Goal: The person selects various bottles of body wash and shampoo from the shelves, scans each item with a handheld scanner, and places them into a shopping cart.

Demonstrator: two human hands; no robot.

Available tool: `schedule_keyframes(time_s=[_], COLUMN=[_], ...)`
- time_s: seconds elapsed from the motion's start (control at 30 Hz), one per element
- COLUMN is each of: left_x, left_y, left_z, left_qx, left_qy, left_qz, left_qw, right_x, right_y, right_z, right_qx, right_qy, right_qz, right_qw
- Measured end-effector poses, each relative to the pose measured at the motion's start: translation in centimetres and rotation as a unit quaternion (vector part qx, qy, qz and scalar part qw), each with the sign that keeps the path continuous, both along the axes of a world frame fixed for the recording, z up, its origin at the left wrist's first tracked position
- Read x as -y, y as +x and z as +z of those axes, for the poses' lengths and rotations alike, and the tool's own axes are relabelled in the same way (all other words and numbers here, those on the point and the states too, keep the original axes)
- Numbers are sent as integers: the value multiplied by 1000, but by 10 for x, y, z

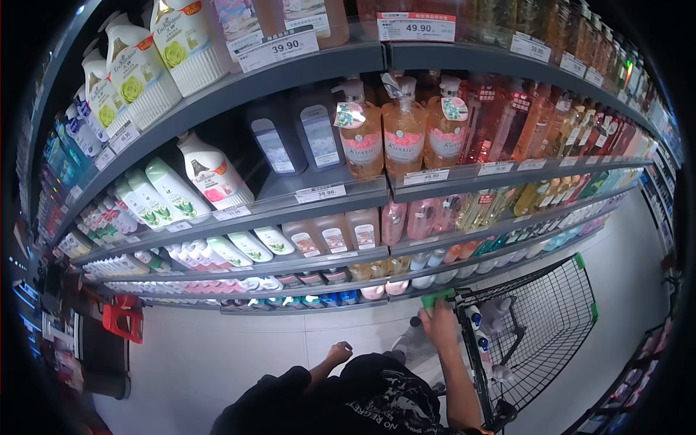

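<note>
My right hand is closed around the green handle of a black wire shopping cart. Several pale bottles lie in the cart, close to its handle end; their labels are too small to read. My left hand hangs in front of my body, its fingers loosely curled, and nothing shows in it. Ahead of me, Kustie pump bottles in orange tones stand on a shelf, with dark purple bottles to their left.
Long grey shelves full of bottles curve across the view, with price tags along their edges. A red stool and a black bin-like object stand at the left. Another shelf runs along the lower right. Pale floor lies between.
</note>
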State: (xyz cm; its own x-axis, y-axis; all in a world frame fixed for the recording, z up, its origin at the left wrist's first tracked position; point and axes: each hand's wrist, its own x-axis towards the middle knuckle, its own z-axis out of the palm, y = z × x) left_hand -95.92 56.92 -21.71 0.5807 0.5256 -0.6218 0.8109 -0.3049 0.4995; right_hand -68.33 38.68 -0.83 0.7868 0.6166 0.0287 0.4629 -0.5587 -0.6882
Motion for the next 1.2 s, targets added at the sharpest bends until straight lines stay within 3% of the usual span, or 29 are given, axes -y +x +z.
schedule_keyframes(time_s=[0.17, 0.3, 0.37, 0.47, 0.57, 0.6, 0.73, 0.83, 0.9, 1.03, 1.1, 1.2], left_x=[-18, -21, -24, -19, -11, -14, -34, -44, -52, -70, -77, -87], left_y=[36, 78, 104, 136, 148, 150, 136, 118, 112, 95, 89, 82], left_z=[75, 118, 133, 177, 204, 199, 188, 205, 205, 205, 209, 220], left_qx=[132, 296, 414, 389, 371, 365, 397, 392, 470, 444, 418, 399], left_qy=[37, -4, -45, -48, -85, -88, -232, -249, -145, -132, -154, -131], left_qz=[-30, -4, -5, -48, -114, -164, -157, -164, -220, -248, -249, -240], left_qw=[990, 955, 909, 919, 918, 912, 874, 870, 842, 851, 860, 875], right_x=[-17, -27, -35, -43, -55, -60, -77, -91, -96, -86, -67, -8], right_y=[-36, -61, -77, -95, -114, -119, -140, -159, -167, -173, -160, -149], right_z=[2, -9, -2, -1, 18, 12, 10, 17, 15, 46, 78, 42], right_qx=[-25, -15, -28, -48, -63, -51, -46, -70, -99, -84, -170, -172], right_qy=[-2, 27, 8, 50, 18, 30, 17, 11, 5, 41, 111, 106], right_qz=[6, 5, 2, 11, 3, 2, -12, -34, -34, -11, -73, -233], right_qw=[1000, 1000, 1000, 998, 998, 998, 999, 997, 995, 996, 976, 951])
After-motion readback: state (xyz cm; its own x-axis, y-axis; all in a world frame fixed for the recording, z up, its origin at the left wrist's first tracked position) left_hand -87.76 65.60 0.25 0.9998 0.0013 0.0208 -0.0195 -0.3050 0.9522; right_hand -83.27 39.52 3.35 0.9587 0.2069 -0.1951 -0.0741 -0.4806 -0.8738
